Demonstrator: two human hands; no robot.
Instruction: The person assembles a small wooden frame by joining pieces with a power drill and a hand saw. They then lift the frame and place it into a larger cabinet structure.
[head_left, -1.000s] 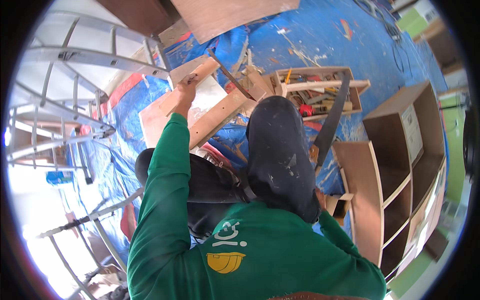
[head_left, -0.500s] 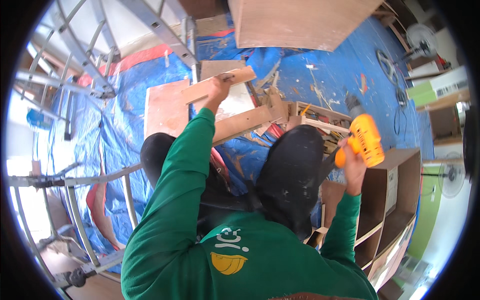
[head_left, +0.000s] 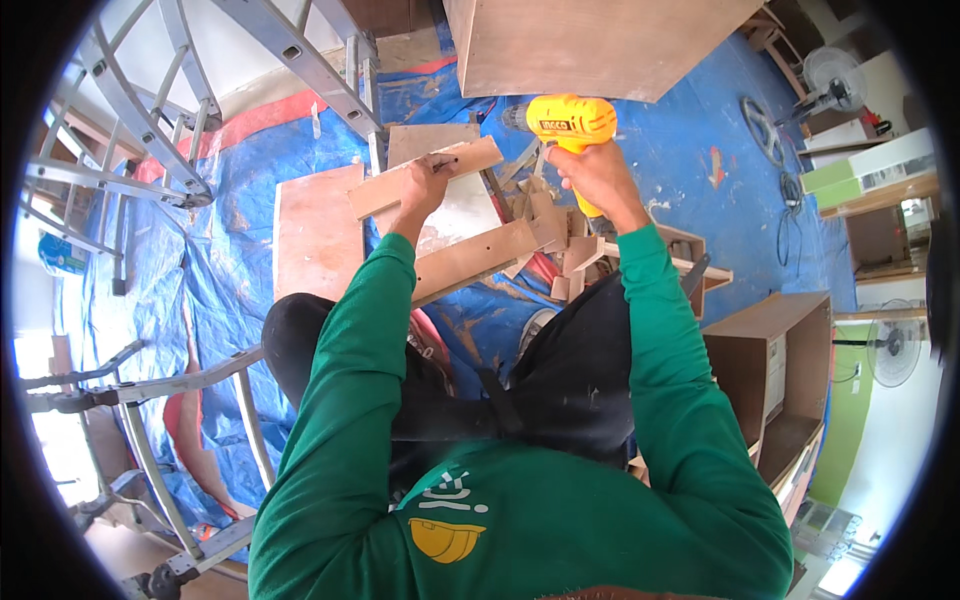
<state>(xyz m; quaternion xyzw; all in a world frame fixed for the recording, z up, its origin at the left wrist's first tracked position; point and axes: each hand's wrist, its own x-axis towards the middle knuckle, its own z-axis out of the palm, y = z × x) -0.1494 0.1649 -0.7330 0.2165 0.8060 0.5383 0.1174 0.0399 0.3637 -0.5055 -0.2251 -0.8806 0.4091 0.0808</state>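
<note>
The left hand (head_left: 425,190) grasps a narrow, flat wooden strip (head_left: 376,196), positioned aslant across the far part of a whitish panel (head_left: 468,212); the right hand (head_left: 600,180) is closed around the handle of a yellow power drill (head_left: 575,117), which points leftward and stands apart from the strip. Progress is judged early: tool and workpiece are in hand, while drill work on the strip appears outstanding; no finished joint can be confirmed. A second board (head_left: 470,264) lies nearer the person, smooth-faced, with a small dark spot, possibly a hole. Thin, jagged offcuts (head_left: 546,222) lie beside its right end, over creased blue plastic sheeting (head_left: 240,235).
</note>
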